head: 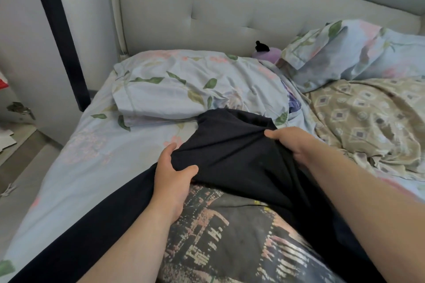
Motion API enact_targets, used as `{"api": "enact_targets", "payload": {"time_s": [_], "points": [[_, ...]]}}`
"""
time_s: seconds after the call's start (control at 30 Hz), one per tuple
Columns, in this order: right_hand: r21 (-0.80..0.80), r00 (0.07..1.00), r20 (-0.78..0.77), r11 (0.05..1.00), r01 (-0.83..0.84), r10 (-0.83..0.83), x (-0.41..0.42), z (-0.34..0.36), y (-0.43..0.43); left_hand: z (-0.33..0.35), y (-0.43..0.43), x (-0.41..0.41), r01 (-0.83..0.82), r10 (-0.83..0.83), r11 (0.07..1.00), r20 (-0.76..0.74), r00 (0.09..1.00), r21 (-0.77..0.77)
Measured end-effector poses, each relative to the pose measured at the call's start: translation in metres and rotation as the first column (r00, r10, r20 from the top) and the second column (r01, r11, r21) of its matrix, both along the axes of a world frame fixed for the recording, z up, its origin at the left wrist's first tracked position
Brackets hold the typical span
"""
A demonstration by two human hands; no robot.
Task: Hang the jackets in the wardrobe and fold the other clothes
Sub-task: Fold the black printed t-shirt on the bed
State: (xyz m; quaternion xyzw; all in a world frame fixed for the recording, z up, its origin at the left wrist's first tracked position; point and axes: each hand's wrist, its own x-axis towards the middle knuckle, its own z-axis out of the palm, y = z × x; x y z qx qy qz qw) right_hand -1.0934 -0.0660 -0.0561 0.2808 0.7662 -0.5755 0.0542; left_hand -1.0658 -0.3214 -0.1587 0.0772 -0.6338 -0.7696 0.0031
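A black garment (232, 151) lies stretched over the bed (96, 158) in front of me, its far end reaching the near pillow. My left hand (172, 174) pinches its left edge, thumb on top. My right hand (292, 142) grips a fold on its right side. Both hands hold the cloth slightly raised and bunched between them. The garment's lower part runs down to the bottom left, partly hidden under my arms. I cannot tell what kind of garment it is.
A floral pillow (184, 89) lies at the head of the bed, another pillow (354, 53) leans at the right. A beige patterned blanket (372, 122) lies crumpled at the right. A purple soft toy (266, 51) rests by the padded headboard (207, 7). Floor at left.
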Motion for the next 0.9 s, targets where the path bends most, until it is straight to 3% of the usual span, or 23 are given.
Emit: {"api": "enact_targets", "payload": {"time_s": [0.07, 0.13, 0.23, 0.3, 0.37, 0.43, 0.5, 0.53, 0.67, 0.8, 0.83, 0.9], "points": [[0.002, 0.996, 0.091, 1.0, -0.017, 0.017, 0.003, -0.012, 0.0, -0.002, 0.001, 0.0, 0.0, 0.0, 1.0, 0.002, 1.0, -0.004], [0.075, 0.999, 0.048, 0.997, -0.029, 0.026, 0.01, -0.019, -0.002, -0.003, 0.0, 0.0, 0.01, -0.01, 1.0, -0.003, 1.0, -0.001], [0.033, 0.99, -0.023, 0.99, -0.138, 0.138, 0.036, -0.013, 0.009, -0.002, 0.0, 0.001, 0.013, -0.013, 1.0, -0.022, 1.0, -0.003], [0.237, 0.968, -0.059, 0.945, -0.224, 0.244, 0.068, -0.007, 0.02, -0.001, 0.0, 0.001, 0.011, -0.012, 0.999, -0.038, 0.999, -0.041], [0.505, 0.94, -0.051, 0.82, -0.269, 0.339, 0.11, -0.006, 0.036, -0.001, 0.001, 0.003, 0.014, -0.018, 0.996, -0.055, 0.998, -0.086], [0.739, 0.906, 0.058, 0.592, -0.322, 0.42, 0.154, -0.006, 0.054, 0.0, 0.003, 0.004, 0.006, -0.017, 0.99, -0.071, 0.997, -0.144], [0.833, 0.857, 0.218, 0.369, -0.413, 0.467, 0.194, -0.011, 0.071, 0.004, 0.005, 0.006, -0.003, -0.017, 0.97, -0.083, 0.996, -0.242], [0.832, 0.839, 0.265, 0.326, -0.448, 0.476, 0.21, -0.016, 0.075, 0.006, 0.006, 0.008, 0.007, -0.035, 0.951, -0.085, 0.996, -0.311], [0.846, 0.844, 0.276, 0.3, -0.441, 0.46, 0.234, -0.038, 0.077, 0.026, 0.019, 0.025, 0.242, -0.275, 0.748, 0.043, 0.96, -0.618], [0.876, 0.876, 0.147, 0.352, -0.331, 0.459, 0.229, -0.043, 0.075, 0.05, 0.053, 0.064, 0.069, -0.035, 0.791, 0.068, 0.997, -0.608], [0.876, 0.879, 0.112, 0.372, -0.307, 0.463, 0.23, -0.044, 0.077, 0.054, 0.069, 0.078, 0.062, 0.001, 0.754, 0.096, 0.995, -0.654], [0.874, 0.881, 0.071, 0.396, -0.281, 0.469, 0.232, -0.048, 0.079, 0.057, 0.1, 0.105, 0.075, -0.019, 0.568, 0.078, 0.997, -0.82]]}}
